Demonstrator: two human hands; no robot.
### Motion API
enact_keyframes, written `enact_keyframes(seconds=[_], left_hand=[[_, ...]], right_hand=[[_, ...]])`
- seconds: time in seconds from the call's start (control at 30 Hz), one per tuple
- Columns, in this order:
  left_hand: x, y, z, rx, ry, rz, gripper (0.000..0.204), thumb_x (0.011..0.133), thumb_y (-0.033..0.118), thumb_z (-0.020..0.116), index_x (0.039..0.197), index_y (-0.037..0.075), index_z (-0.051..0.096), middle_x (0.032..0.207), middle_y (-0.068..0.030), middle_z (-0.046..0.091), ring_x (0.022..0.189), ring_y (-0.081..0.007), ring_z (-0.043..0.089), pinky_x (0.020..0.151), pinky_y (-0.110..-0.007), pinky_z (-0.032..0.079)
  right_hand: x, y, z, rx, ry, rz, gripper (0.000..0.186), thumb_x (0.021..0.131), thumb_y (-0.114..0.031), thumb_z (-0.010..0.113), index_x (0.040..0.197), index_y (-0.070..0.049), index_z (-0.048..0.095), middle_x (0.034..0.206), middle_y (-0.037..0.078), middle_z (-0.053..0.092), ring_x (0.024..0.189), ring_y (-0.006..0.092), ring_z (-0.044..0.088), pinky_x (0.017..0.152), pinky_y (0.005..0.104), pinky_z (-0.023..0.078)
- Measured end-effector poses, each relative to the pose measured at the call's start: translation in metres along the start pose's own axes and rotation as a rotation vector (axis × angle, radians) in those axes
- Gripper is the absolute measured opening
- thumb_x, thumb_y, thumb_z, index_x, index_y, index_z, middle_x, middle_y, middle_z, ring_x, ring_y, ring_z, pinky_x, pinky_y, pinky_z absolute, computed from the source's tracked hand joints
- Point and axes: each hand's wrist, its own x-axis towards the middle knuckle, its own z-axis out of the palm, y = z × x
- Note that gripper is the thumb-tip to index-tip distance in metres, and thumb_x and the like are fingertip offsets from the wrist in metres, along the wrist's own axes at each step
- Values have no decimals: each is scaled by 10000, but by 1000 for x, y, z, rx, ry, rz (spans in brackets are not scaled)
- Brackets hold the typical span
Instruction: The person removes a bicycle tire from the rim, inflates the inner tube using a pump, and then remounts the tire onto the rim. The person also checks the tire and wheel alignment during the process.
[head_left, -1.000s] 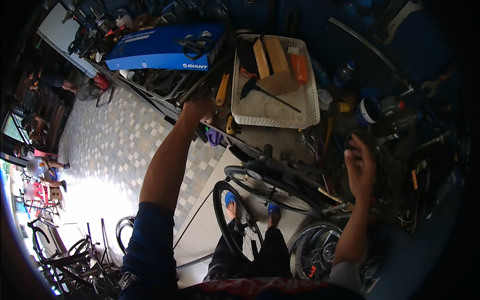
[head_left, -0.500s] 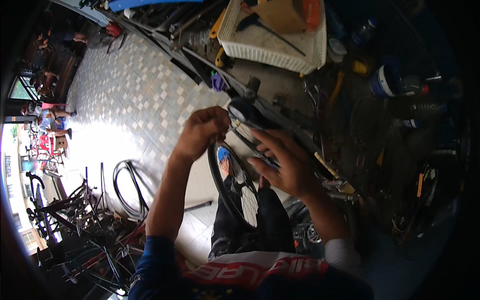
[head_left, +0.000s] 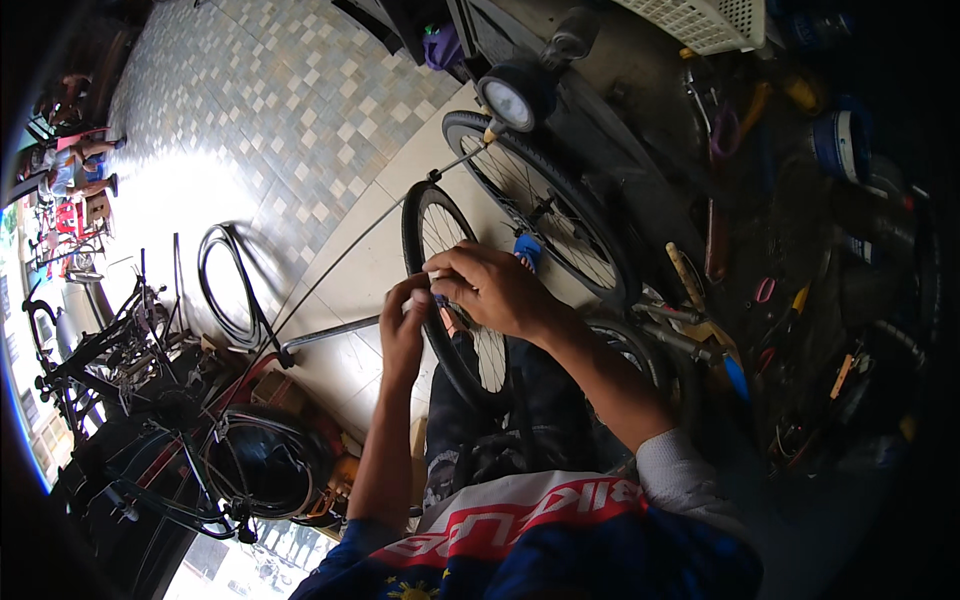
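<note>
Floor: tiles are covering the upper left, with a paler strip running under the wheels.
Bench: the dark bench is filling the right side, tools lying over it.
Bikes: black frames are crowding together at the left.
Wheel: the near wheel is standing just in front of the legs, below the hands, a foot showing through its spokes.
Far wheel: this second wheel is leaning beyond it, beside the bench.
Coil: a dark coil is lying on the floor, left of the near wheel.
Basket: the white basket is sitting at the top edge, partly cut off.
Right hand: the right hand is holding its fingers bent, thumb near forefinger.
Left hand: the left hand is keeping its fingers half curled, thumb close by.
Fingertips: both sets are hovering together over the tyre's left side; whether they are gripping something small or touching the tyre, I cannot tell.
Dial: a round dial is facing up near the bench.
</note>
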Motion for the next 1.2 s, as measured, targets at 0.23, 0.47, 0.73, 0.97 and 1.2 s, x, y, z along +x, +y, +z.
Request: enact_keyframes(seconds=[0.23, 0.47, 0.73, 0.97, 1.2], left_hand=[[-51, -127, -34, 589, 214, -133, 650, 977, 143, 666, 1492, 86, 274, 858, -272, 715, 746, -489, 728, 660, -551, 556], [13, -177, -163, 601, 254, -94, 486, 947, 185, 730, 1326, 18, 476, 882, -169, 699, 739, -270, 692, 662, -405, 559], [-60, -271, -231, -280, 407, -320, 404, 962, 278, 788, 1249, 49, 621, 1002, -18, 651, 893, -130, 602, 780, -313, 500], [-66, -313, -269, -30, 400, -359, 352, 916, 173, 788, 1187, 45, 603, 1008, -49, 653, 892, -165, 599, 809, -343, 511], [12, -195, -294, 159, 189, -433, 294, 898, 198, 772, 1022, -26, 629, 821, -91, 675, 632, -175, 630, 496, -342, 503]], right_hand=[[-57, 52, 0, -126, 19, 246, 125, 1038, -133, 647, 1094, -29, 687, 968, 94, 677, 815, 198, 676, 722, 333, 530], [-120, 98, 55, -246, -111, 337, 156, 1010, -79, 632, 1129, -14, 709, 998, 124, 678, 857, 243, 673, 727, 333, 537], [-180, 123, 108, -159, 6, 532, 153, 978, -10, 633, 1105, 6, 718, 1008, 68, 655, 806, 132, 654, 739, 287, 535], [-195, 126, 88, -363, -6, 647, 132, 940, -27, 651, 1059, -21, 708, 1003, 130, 692, 860, 258, 694, 792, 372, 550], [-182, 117, 78, -434, -171, 590, 129, 916, -50, 645, 1030, -32, 703, 987, 155, 692, 914, 340, 678, 846, 439, 539]])
